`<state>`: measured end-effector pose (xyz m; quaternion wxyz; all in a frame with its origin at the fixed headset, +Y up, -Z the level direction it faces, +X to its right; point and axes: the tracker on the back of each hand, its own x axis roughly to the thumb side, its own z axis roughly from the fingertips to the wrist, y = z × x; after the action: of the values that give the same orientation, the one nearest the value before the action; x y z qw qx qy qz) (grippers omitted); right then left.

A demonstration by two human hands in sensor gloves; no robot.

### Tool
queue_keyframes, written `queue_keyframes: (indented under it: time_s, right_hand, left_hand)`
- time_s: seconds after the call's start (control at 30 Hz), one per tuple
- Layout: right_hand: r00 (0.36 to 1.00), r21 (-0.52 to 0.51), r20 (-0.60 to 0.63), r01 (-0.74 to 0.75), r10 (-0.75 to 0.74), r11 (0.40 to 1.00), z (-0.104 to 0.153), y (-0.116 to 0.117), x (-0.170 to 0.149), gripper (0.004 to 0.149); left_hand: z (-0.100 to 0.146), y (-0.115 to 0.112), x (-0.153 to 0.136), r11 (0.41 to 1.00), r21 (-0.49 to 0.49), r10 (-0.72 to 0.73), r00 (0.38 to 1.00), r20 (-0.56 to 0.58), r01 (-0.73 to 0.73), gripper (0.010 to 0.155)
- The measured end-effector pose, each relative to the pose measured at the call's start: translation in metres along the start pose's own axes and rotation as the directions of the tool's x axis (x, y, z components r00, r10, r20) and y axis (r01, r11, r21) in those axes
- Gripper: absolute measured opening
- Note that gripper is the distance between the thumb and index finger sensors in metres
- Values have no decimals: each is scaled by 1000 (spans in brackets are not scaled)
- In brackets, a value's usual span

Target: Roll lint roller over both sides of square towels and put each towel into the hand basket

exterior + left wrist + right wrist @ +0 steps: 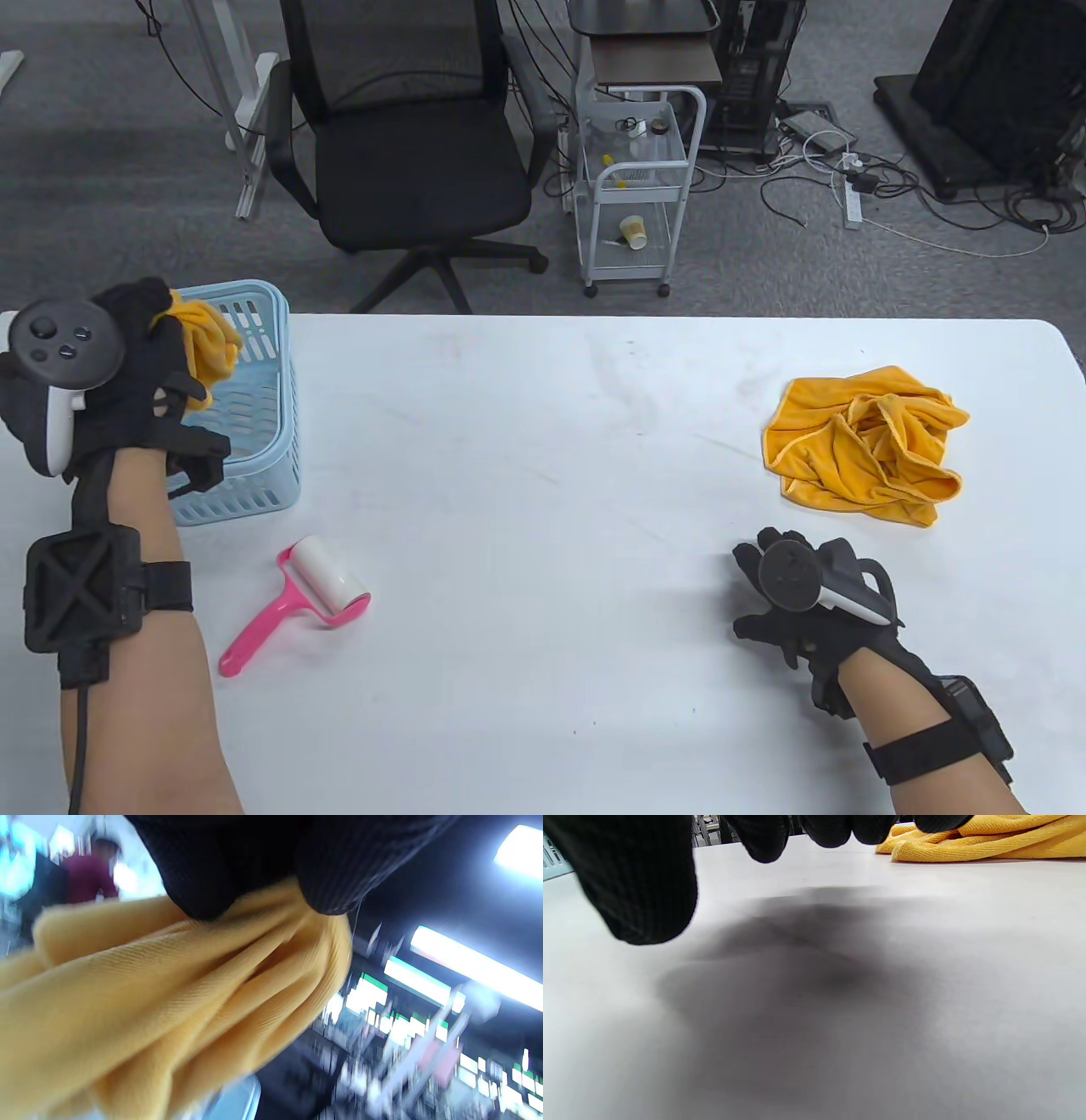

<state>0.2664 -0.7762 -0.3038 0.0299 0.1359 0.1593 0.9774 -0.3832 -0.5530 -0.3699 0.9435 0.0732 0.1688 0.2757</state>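
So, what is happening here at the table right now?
A person in black sensor gloves is cleaning yellow towels. The left hand grips one bunched towel over the blue basket. The pink lint roller lies on the table, untouched. The right hand holds nothing, near a second crumpled towel that is not yet in the basket.

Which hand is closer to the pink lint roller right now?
Left. The left hand is over the basket beside the lint roller; the right hand is across the table.
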Motion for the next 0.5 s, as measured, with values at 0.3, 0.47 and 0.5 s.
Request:
queue_keyframes:
  time_s: [0.3,0.47,0.5]
  right_hand:
    - [1000,-5,13,-12,12,1000,2,-1,4,91]
    - [1000,-4,19,-18,19,1000,1,2,6,91]
    - [1000,-2,18,-18,18,1000,0,2,6,91]
  left_hand:
    - [23,-51,8,992,-89,-81,992,93,89,53]
    - [66,-57,70,989,-64,-112,954,279,134,59]
    - [75,-62,79,990,-65,-103,945,309,129,60]
